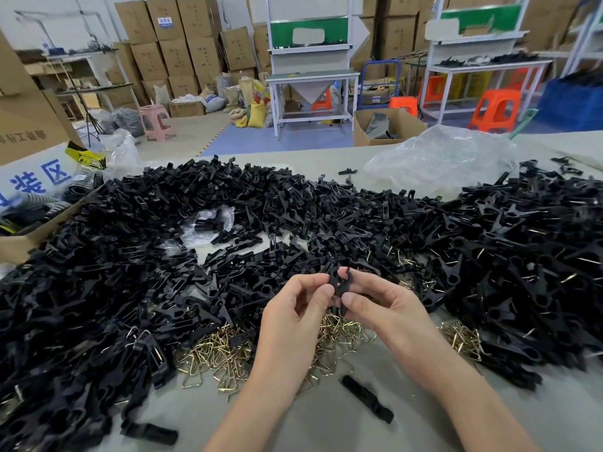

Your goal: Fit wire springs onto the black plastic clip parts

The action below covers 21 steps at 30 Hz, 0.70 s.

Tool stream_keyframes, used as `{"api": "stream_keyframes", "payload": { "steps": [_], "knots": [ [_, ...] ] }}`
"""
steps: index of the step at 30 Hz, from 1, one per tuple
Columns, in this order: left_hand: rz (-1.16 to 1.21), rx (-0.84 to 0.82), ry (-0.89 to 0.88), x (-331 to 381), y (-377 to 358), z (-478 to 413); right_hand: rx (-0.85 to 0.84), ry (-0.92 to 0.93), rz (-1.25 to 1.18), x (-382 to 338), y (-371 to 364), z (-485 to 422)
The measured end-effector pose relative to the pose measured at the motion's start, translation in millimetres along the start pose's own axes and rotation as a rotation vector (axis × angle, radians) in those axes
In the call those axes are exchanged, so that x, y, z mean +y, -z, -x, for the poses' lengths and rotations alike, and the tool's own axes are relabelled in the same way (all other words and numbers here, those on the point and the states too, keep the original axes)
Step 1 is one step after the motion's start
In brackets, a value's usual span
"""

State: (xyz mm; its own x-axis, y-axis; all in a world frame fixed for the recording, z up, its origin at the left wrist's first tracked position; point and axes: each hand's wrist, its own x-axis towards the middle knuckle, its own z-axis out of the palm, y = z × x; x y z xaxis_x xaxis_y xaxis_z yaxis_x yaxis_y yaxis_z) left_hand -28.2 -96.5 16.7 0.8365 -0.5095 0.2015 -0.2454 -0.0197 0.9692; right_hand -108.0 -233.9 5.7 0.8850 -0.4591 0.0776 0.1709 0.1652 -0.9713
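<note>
A black plastic clip part [339, 283] is held upright above the table between both hands. My left hand [293, 316] pinches its left side with thumb and fingertips. My right hand [381, 308] pinches its right side, thumb in front. Under the hands lies a heap of brass-coloured wire springs [225, 353]. I cannot tell whether a spring sits on the held part. A huge pile of black clip parts [130, 256] covers the table to the left, behind and to the right.
A single black clip part [367, 398] lies on the grey table near my right forearm; another [150, 432] lies at the lower left. A crumpled clear plastic bag [440, 161] sits at the back right. An open cardboard box [29, 236] stands at the left edge.
</note>
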Motion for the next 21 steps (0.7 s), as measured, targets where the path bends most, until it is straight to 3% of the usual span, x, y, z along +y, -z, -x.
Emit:
{"api": "stream_keyframes", "payload": {
  "steps": [11,21],
  "knots": [
    [-0.019,-0.018,-0.002,-2.0,0.1,1.4,-0.014,0.01,0.016,2.2,1.4,0.4],
    [-0.162,-0.086,-0.155,0.1,1.8,1.1,-0.047,0.012,-0.019,0.0,2.2,0.9]
  ]
}}
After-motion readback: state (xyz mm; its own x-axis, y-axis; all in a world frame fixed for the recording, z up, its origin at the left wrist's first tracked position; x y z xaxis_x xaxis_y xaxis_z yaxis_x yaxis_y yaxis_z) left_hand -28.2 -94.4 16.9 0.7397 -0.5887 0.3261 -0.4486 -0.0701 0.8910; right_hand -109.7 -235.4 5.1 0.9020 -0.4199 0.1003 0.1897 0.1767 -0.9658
